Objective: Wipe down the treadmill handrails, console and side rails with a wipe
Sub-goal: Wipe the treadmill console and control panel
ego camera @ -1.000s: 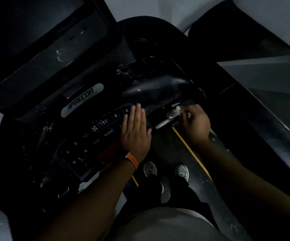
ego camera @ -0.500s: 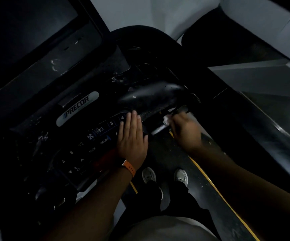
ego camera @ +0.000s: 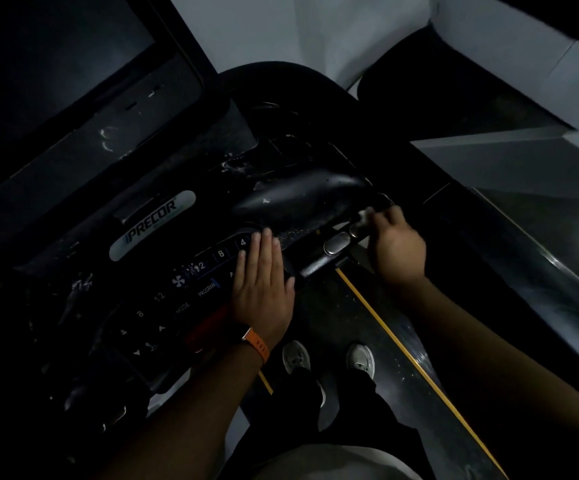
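The right hand (ego camera: 397,245) is pinching the wipe (ego camera: 366,213) and rubbing it on the right end of the front handrail (ego camera: 316,266), just past its metal pads. The left hand (ego camera: 264,289) is lying flat on the console (ego camera: 163,306) keys, fingers straight, holding nothing. White smears are showing on the console, so the job is looking about midway, with the side rail (ego camera: 419,341) likely waiting.

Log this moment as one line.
left hand: flat on console | right hand: holds wipe at handrail | phase: handrail wipe
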Demonstrator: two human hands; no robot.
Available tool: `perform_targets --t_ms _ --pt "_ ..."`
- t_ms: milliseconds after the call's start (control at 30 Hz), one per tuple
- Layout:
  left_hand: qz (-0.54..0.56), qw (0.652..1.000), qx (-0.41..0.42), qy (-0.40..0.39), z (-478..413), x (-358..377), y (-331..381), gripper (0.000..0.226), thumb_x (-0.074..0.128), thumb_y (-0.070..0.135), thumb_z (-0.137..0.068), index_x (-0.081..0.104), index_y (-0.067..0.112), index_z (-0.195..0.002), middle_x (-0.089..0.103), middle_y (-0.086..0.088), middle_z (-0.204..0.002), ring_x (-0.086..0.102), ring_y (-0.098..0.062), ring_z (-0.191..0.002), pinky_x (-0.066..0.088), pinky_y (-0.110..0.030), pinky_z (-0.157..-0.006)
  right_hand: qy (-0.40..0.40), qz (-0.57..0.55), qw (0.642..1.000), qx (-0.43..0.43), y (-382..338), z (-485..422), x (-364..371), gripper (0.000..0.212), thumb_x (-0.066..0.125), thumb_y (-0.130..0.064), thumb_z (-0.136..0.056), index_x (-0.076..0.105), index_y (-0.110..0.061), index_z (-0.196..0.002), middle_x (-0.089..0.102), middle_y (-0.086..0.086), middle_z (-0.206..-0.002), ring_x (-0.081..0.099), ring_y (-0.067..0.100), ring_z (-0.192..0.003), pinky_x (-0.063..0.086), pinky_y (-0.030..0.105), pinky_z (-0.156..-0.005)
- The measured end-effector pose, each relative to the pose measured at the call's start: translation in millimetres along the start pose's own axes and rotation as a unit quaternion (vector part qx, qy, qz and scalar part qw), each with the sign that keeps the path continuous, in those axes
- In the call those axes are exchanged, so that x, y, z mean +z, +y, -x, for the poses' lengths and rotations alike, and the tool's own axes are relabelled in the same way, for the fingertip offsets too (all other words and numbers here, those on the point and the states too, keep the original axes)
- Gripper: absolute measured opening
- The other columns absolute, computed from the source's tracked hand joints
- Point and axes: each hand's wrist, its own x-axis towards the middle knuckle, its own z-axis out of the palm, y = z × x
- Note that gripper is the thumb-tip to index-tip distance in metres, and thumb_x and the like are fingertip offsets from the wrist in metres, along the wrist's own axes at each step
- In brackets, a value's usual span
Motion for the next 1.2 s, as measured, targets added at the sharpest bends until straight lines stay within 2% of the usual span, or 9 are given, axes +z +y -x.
perform_targets --t_ms 133,233,433,600,700,900,1033,1100,1200 --pt "0.006 1.0 -0.002 0.006 0 0 2 0.078 0.052 0.039 -0.099 0.022 0.0 -0.16 0.012 -0.018 -0.17 0.007 -0.03 -0.159 0.015 -0.049 -0.127 0.005 -0.007 0.996 0.094 -5 -13 -7 0.028 0.051 -0.023 -0.104 0.064 -0.008 -0.123 0.055 0.016 -0.114 0.066 0.041 -0.077 0.057 0.046 -0.06" --pt "0.014 1.0 -0.002 0.015 1 0 1 0.077 0.051 0.038 -0.099 0.022 0.0 -0.16 0.014 -0.018 -0.17 0.009 -0.029 -0.159 0.015 -0.049 -0.128 0.007 -0.088 0.995 0.044 -38 16 3 0.04 0.041 -0.036 -0.105 0.068 -0.01 -0.12 0.059 0.015 -0.107 0.065 0.036 -0.075 0.056 0.045 -0.061" --pt "0.026 0.999 0.013 0.013 3 2 -7 0.078 0.051 0.038 -0.1 0.019 0.002 -0.161 0.012 -0.016 -0.171 0.007 -0.027 -0.159 0.011 -0.046 -0.128 -0.027 -0.228 0.973 -0.034 -94 54 17 0.018 0.068 -0.023 -0.1 0.078 -0.017 -0.114 0.069 0.002 -0.1 0.067 0.018 -0.077 0.053 0.031 -0.061" --pt "0.032 0.999 0.008 0.004 9 1 -13 0.08 0.053 0.037 -0.099 0.017 0.004 -0.162 0.011 -0.013 -0.171 0.007 -0.026 -0.159 0.013 -0.046 -0.128 -0.031 -0.196 0.977 -0.071 -75 44 5 0.009 0.074 -0.022 -0.096 0.079 -0.021 -0.104 0.07 0.002 -0.093 0.068 0.023 -0.074 0.047 0.03 -0.06" --pt "0.047 0.999 -0.016 0.013 15 -3 -17 0.076 0.053 0.035 -0.099 0.022 0.003 -0.161 0.014 -0.014 -0.17 0.009 -0.026 -0.159 0.013 -0.046 -0.128 -0.017 -0.201 0.978 -0.044 -80 48 2 0.011 0.071 -0.026 -0.099 0.076 -0.019 -0.105 0.068 0.003 -0.094 0.065 0.022 -0.078 0.042 0.028 -0.064" --pt "0.076 0.993 -0.071 0.057 29 -19 -30 0.076 0.06 0.032 -0.096 0.029 0.003 -0.159 0.021 -0.014 -0.169 0.015 -0.027 -0.158 0.018 -0.048 -0.127 -0.03 -0.256 0.964 -0.058 -114 57 -3 0.015 0.068 -0.028 -0.101 0.075 -0.018 -0.11 0.069 -0.001 -0.1 0.063 0.012 -0.084 0.052 0.033 -0.071" --pt "0.085 0.985 -0.115 0.093 50 -25 -50 0.066 0.05 0.034 -0.102 0.033 0.002 -0.158 0.026 -0.014 -0.168 0.02 -0.027 -0.157 0.021 -0.048 -0.126 -0.054 -0.272 0.956 -0.092 -144 63 -1 0.011 0.07 -0.028 -0.1 0.074 -0.02 -0.106 0.068 -0.003 -0.1 0.062 0.01 -0.083 0.053 0.034 -0.07" --pt "0.093 0.977 -0.151 0.117 67 -23 -62 0.062 0.047 0.035 -0.104 0.038 0.002 -0.156 0.03 -0.013 -0.166 0.024 -0.027 -0.156 0.026 -0.049 -0.125 -0.077 -0.277 0.951 -0.112 -161 69 5 0.016 0.067 -0.036 -0.099 0.075 -0.024 -0.105 0.07 -0.004 -0.1 0.065 0.011 -0.087 0.056 0.037 -0.073" --pt "0.104 0.966 -0.196 0.132 99 -21 -83 0.062 0.062 0.025 -0.101 0.04 0.002 -0.155 0.032 -0.012 -0.165 0.025 -0.027 -0.156 0.026 -0.049 -0.124 -0.135 -0.321 0.931 -0.111 -192 79 17 0.029 0.063 -0.049 -0.094 0.078 -0.027 -0.106 0.073 -0.008 -0.102 0.07 0.011 -0.094 0.058 0.042 -0.083"
